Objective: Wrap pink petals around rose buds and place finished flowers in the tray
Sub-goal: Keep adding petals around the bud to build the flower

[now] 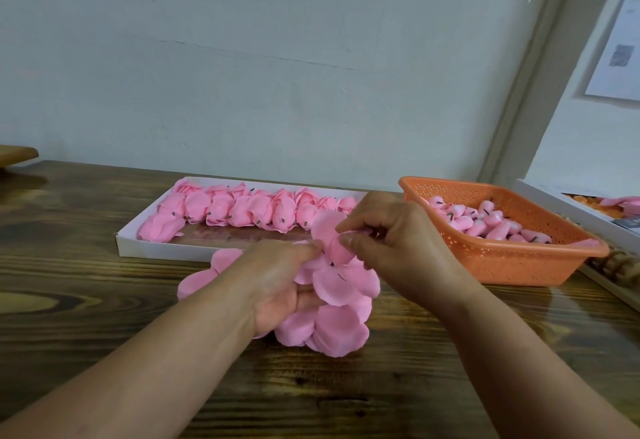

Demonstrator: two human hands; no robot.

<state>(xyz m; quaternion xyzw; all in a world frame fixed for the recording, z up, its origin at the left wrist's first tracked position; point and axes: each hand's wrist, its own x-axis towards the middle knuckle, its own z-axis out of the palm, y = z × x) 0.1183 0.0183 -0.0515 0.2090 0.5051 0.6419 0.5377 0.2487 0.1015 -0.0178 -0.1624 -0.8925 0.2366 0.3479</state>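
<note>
Far left of the orange basket, the white tray [119,242] sits on the wooden tabletop [86,300], its back rows filled with finished pink flowers [239,211]. Nearer the basket and in front of the tray, the left hand [277,286] cradles a thick stack of pink petals [332,314]: palm turned up, fingers [304,294] curled under the pile, thumb pressed on top near the middle. Petals spill past the wrist on the side away from the basket and hang toward the tabletop. Right beside it, the right hand [398,248] pinches tight: thumb and forefinger closed on a single petal [327,227] curled round a small rose bud [341,251], which sits at the fingertips, just above the stack and touching it. Then the orange basket [502,258] itself, close by the right wrist, holding a heap of unwrapped buds [485,222].
</note>
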